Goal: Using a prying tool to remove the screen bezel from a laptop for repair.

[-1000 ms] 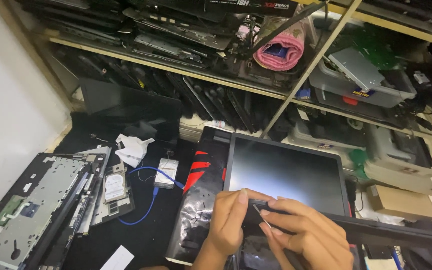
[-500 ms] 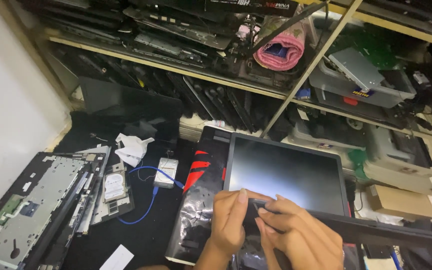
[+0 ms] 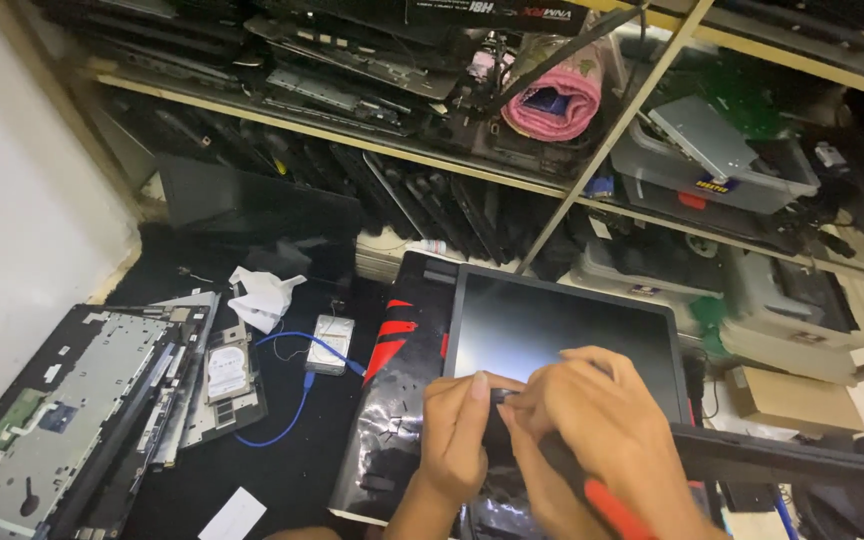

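A: Where is the screen (image 3: 562,335)?
B: It stands tilted near the worktop's (image 3: 292,470) front edge, right of the middle, leaning back toward the shelves. Both hands meet at its lower edge.
A: And each grip?
B: The left hand (image 3: 457,430) has its fingers curled onto a small dark part at the screen's bottom edge, thumb pointing up. The right hand (image 3: 602,420) is closed round a tool with a red handle (image 3: 617,510), its tip hidden between the two hands.
A: How does the screen look?
B: A dark, blank panel in a thin black frame, with a faint glare in the middle. A glossy black cover with red stripes (image 3: 392,400) lies just left of it, under the left hand.
A: Any containers?
B: A grey bin (image 3: 712,170) on the shelf holds a flat silver drive. Near the left edge an opened laptop base (image 3: 72,400) lies with a hard drive (image 3: 227,370) on it, and a blue cable (image 3: 297,400) beside it.
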